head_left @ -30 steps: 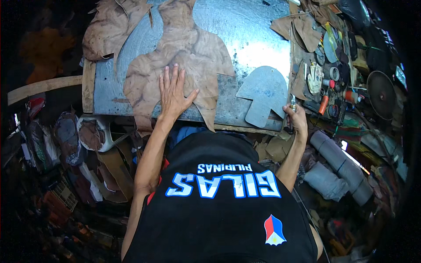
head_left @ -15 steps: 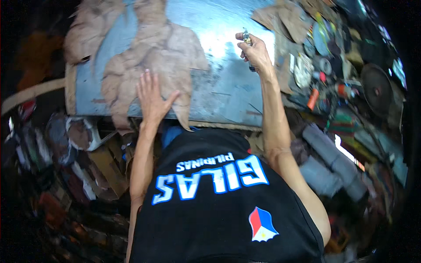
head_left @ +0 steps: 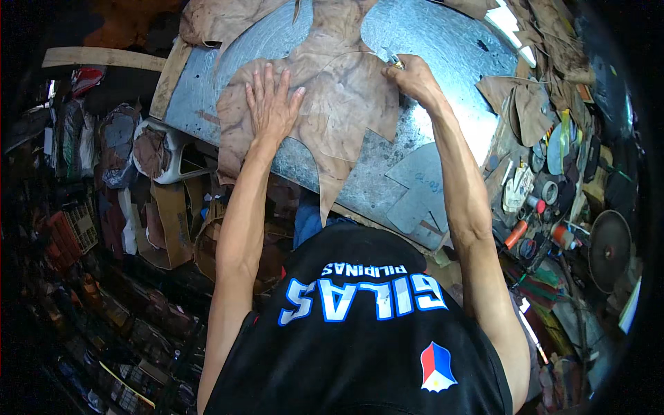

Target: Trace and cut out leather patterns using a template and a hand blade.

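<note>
A brown, wrinkled leather hide (head_left: 346, 90) with irregular cut edges lies flat over the metal-topped table (head_left: 443, 41). My left hand (head_left: 272, 111) rests on the hide with its fingers spread, pressing against its left part. In my right hand (head_left: 415, 79) is a small knife (head_left: 395, 61) with a brass-coloured part, its short tip pointing away from me at the hide's right edge. The fingers wrap around its handle and hide most of it. I cannot tell whether the tip touches the leather. A grey flat pattern piece (head_left: 417, 181) lies on the table by my right forearm.
Leather scraps (head_left: 522, 104) cover the table's right side. Beyond them are tape rolls (head_left: 548, 191), an orange cylinder (head_left: 516, 235) and a round dark disc (head_left: 609, 250). At left stand a white container (head_left: 155, 149) and a cardboard box (head_left: 169, 225).
The head view has shifted, so the table sits turned and further right. My right hand with the knife has come from bare metal to the hide's edge. My left hand stays on the hide.
</note>
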The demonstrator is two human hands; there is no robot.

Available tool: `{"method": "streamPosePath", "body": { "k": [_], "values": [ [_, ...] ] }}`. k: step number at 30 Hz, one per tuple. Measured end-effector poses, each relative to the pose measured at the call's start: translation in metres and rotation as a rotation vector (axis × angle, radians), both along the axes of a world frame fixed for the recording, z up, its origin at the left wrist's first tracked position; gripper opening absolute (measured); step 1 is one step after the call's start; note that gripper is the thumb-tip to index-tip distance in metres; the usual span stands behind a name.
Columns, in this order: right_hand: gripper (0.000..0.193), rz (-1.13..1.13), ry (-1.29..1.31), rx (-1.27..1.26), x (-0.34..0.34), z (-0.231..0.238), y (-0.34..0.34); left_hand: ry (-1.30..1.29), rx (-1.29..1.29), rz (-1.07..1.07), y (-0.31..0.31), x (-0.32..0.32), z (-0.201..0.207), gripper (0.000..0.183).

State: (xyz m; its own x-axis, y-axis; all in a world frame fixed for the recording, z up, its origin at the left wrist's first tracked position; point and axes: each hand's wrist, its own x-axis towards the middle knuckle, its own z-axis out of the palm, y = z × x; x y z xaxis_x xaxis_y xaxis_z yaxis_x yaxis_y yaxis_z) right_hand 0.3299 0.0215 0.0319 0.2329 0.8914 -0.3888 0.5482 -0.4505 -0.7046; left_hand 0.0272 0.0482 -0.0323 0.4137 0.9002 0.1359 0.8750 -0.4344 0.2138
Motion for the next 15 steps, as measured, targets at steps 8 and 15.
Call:
{"method": "streamPosePath", "body": {
  "k": [8, 15],
  "values": [
    [0.024, -0.468, 0.152, 0.135, 0.109, 0.007, -0.103, 0.138, 0.093, -0.004, -0.001, 0.001, 0.001, 0.057],
    [0.019, -0.486, 0.394, -0.209, 0.065, 0.027, -0.217, 0.150, 0.067, -0.024, 0.001, -0.006, 0.003, 0.057]
  ]
}}
